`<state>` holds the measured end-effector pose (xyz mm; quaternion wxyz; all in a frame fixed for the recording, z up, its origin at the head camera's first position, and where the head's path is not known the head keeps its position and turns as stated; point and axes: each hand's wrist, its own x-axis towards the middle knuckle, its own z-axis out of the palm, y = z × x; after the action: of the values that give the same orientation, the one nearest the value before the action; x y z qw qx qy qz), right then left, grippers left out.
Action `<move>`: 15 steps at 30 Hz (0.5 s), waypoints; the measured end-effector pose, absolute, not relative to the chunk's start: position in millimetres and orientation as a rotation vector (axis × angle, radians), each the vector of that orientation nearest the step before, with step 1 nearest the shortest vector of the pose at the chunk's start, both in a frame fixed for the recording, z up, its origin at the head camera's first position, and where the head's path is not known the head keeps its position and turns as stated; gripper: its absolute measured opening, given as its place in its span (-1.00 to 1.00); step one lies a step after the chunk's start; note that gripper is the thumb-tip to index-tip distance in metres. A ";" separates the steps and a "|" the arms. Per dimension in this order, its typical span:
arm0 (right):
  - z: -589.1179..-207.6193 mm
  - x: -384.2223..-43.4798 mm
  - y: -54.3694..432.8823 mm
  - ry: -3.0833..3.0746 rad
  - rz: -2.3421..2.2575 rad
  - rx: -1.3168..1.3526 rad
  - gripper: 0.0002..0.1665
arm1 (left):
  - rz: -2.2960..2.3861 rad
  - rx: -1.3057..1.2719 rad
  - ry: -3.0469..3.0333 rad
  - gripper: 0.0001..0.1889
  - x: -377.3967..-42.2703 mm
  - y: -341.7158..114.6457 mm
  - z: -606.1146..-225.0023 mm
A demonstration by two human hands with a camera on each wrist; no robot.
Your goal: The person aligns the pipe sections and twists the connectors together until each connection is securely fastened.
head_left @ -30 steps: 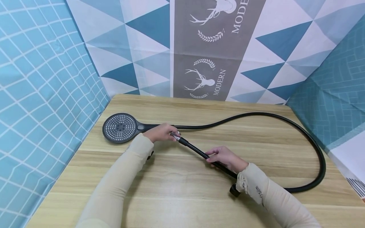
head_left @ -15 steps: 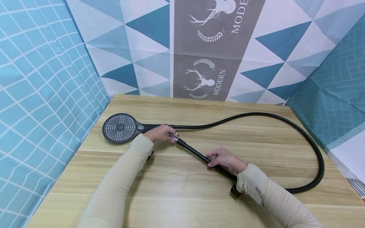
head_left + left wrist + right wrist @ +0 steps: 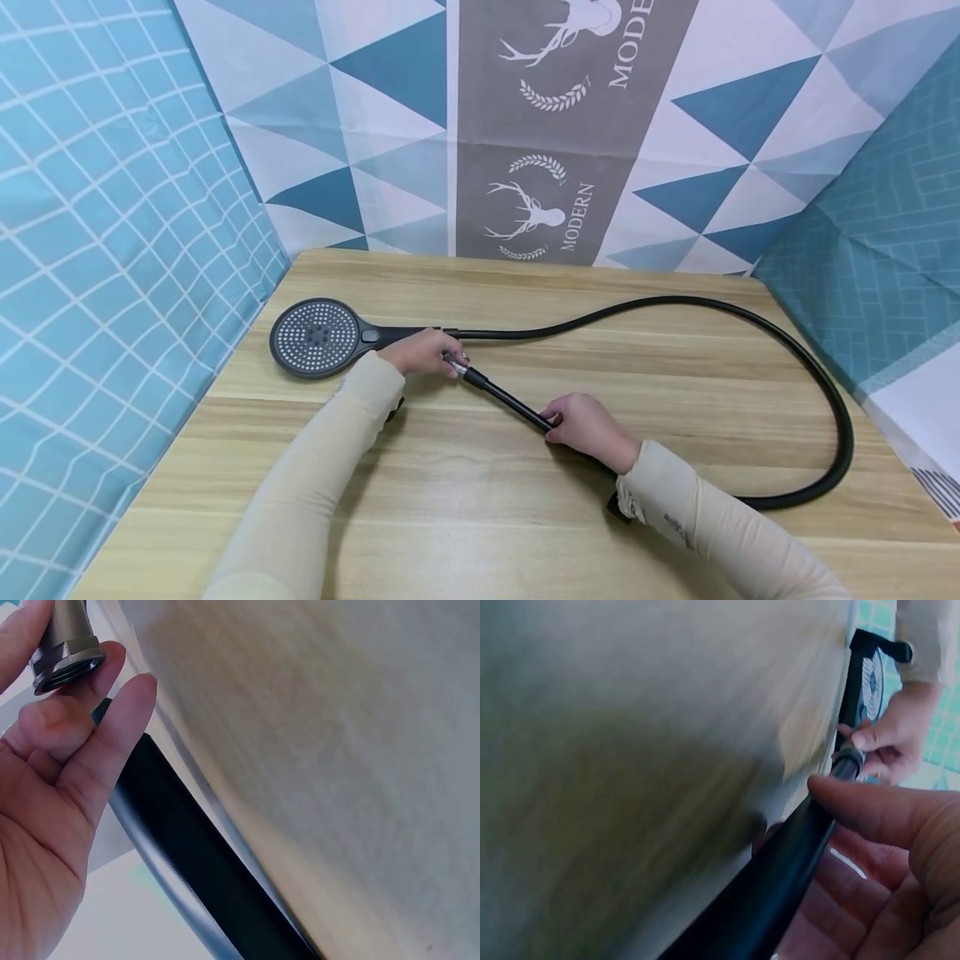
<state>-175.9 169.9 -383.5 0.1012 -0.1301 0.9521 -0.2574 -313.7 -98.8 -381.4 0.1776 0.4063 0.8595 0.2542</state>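
A dark grey handheld shower head [image 3: 315,337] lies face up at the left of the table, its handle running right into a long black shower hose [image 3: 678,300]. My left hand [image 3: 427,350] pinches the metal connector [image 3: 70,660] at the hose's free end. In the left wrist view the connector's open end faces the camera, with the black handle [image 3: 199,840] behind the fingers. Further right and nearer, my right hand [image 3: 592,429] grips the hose with thumb and fingers on opposite sides. The hose stretches straight between both hands.
The hose loops across the right side of the wood-grain table [image 3: 465,542]. A triangle-patterned backdrop [image 3: 390,108] stands behind it, with blue tile-print sheets [image 3: 112,250] at the sides. A small black block [image 3: 618,508] sits under the right wrist.
My right hand has turned over so its back now faces up, still on the hose. The hose loop at the right shifted slightly left. My left hand stays nearly still.
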 end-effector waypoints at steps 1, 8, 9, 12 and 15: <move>-383.3 -174.9 168.5 2.837 -0.714 -0.395 -0.73 | 0.713 1.150 2.434 -0.81 -314.3 -98.7 -382.0; -384.1 -170.2 164.6 2.924 -0.563 -0.463 -0.75 | 0.659 1.168 2.448 -0.80 -314.4 -98.0 -383.2; -384.4 -169.9 164.6 2.931 -0.557 -0.471 -0.75 | 0.645 1.180 2.450 -0.80 -314.1 -97.8 -383.0; -384.6 -169.3 164.6 2.938 -0.553 -0.471 -0.75 | 0.608 1.216 2.456 -0.82 -313.2 -96.8 -381.6; -384.0 -168.7 164.5 2.945 -0.547 -0.485 -0.74 | 0.583 1.231 2.457 -0.83 -312.7 -96.0 -380.2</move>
<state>-168.7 164.5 -384.0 0.0536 -0.1595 0.9691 -0.1801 -312.7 -96.0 -380.2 0.1653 0.4323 0.8625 0.2046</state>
